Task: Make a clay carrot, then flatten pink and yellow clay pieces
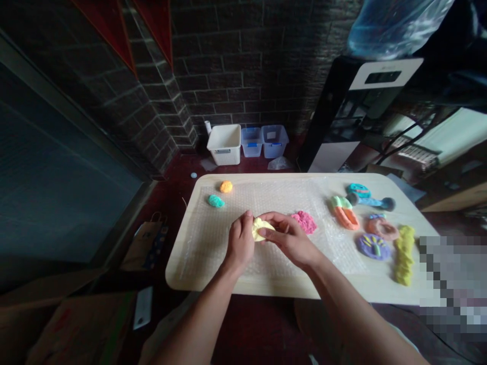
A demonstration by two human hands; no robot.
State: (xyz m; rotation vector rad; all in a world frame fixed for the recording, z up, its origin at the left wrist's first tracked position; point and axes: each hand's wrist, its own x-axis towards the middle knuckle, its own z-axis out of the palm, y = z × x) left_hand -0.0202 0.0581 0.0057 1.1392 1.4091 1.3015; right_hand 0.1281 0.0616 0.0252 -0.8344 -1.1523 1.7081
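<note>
Between my two hands, over the middle of the table (243,286), is a lump of pale yellow modelling clay (262,229). My left hand (241,238) grips its left side, thumb at the top. From the right, my right hand (287,235) presses its thumb on the clay's face, with the fingers curled behind. A crumbly pink clay lump (305,222) lies just beyond the right hand. At the far left of the bubble wrap (213,248) sit an orange clay ball (225,186) and a teal clay lump (216,201).
Shaped clay pieces line the table's right side: a purple disc (373,247), an orange-and-green shoe-like piece (345,213), a blue-grey dumbbell shape (371,201) and a yellow strip (404,255). Behind the table stand a white bin (225,152), clear tubs (274,142) and a water dispenser (338,111).
</note>
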